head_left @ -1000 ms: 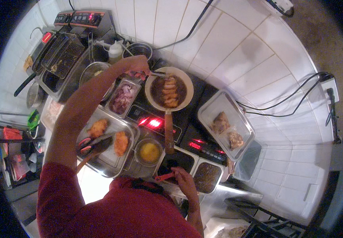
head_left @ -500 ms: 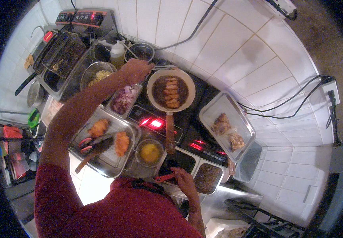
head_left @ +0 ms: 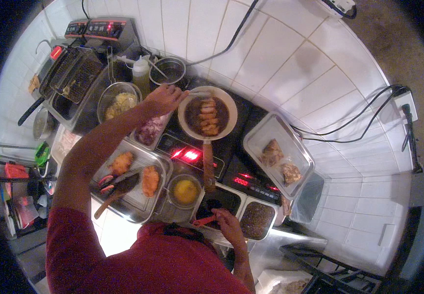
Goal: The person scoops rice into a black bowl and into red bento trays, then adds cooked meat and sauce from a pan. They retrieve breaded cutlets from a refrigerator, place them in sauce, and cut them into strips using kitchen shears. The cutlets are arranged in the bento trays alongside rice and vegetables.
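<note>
My left hand (head_left: 165, 99) is closed on a slim metal utensil (head_left: 200, 93), which reaches over the far left rim of the pan (head_left: 183, 123). Its working end is too blurred to name. In the pan, sliced browned cutlet (head_left: 209, 117) lies in a row in dark liquid. At the near side, my right hand (head_left: 229, 225) grips a red-handled utensil (head_left: 204, 221) beside a dark-filled container (head_left: 229, 200); the rest of that utensil is unclear. The pan's wooden handle (head_left: 209, 169) points toward me, with neither hand on it.
A metal tray (head_left: 159, 203) holds two breaded cutlets and tongs. Nearby are a bowl of yellow liquid (head_left: 186, 191), chopped purple onion (head_left: 149, 133), a strainer (head_left: 105, 95) and a fryer basket (head_left: 79, 73). At right, another tray (head_left: 297, 139) holds browned pieces. Induction hobs (head_left: 243, 180) glow red.
My left hand has moved slightly nearer and left, bringing the metal utensil from behind the pan to over its rim. The view has shifted a little. My right hand stays nearly the same.
</note>
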Motion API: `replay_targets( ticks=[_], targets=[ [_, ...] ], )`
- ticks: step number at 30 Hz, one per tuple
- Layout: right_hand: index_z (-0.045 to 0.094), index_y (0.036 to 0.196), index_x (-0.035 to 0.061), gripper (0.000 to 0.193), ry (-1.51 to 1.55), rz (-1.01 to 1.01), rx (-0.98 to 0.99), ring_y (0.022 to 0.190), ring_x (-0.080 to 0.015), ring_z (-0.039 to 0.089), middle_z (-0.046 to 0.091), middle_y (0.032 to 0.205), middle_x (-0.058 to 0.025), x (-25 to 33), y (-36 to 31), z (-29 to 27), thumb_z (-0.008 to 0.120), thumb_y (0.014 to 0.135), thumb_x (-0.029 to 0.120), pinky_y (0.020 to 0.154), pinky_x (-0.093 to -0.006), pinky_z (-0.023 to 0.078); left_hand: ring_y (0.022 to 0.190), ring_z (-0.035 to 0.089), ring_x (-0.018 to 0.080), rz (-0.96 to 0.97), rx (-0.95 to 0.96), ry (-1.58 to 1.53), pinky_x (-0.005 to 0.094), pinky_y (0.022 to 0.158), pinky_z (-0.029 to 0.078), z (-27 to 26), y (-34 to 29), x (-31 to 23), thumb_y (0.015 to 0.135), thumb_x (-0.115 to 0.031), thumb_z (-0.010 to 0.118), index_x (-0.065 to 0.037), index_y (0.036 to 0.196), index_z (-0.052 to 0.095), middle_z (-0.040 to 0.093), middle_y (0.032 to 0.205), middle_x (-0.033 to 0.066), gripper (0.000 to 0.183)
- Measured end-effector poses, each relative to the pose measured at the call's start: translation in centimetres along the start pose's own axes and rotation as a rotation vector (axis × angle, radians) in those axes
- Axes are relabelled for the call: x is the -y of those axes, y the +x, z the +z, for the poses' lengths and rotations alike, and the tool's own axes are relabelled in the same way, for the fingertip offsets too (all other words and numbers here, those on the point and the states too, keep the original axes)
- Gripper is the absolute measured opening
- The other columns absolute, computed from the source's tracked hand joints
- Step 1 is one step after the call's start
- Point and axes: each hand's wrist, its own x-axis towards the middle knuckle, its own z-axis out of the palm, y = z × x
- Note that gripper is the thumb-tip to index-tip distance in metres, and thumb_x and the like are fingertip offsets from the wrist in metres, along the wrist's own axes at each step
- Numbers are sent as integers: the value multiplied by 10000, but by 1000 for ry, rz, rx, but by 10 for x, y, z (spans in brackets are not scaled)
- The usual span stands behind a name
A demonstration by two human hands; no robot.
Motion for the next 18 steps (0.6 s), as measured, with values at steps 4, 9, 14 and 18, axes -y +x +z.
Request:
replay_targets(
  ticks=[4,9,14,18],
  targets=[
    [647,1208,51,326,55,13,8,984,-191,616,650,1099,-94,-1,3,3,483,1030,271,875,-313,488,726,568,192,7,73,72,338,639,467,-6,2,3,830,-217,582,-51,1254,578,545,821,38,456],
    [650,1204,53,330,24,3,-11,963,-185,612,643,1087,-86,3,0,-1,491,1027,282,859,-309,490,844,645,240,-28,272,-45,379,652,511,-33,13,17,842,-191,582,-40,1244,575,622,908,84,429],
    [649,1204,51,338,47,41,3,968,-186,612,641,1097,-78,9,-1,-3,491,1025,290,876,-306,486,949,654,341,-333,491,-451,474,753,545,-38,37,39,827,-190,614,-46,1175,623,660,973,191,376],
    [647,1207,48,329,45,0,9,956,-179,609,642,1100,-77,7,3,-1,490,1024,272,877,-301,483,951,645,393,-376,436,-668,504,824,538,-20,48,44,823,-237,634,-41,1050,685,661,976,213,305]
  ],
)
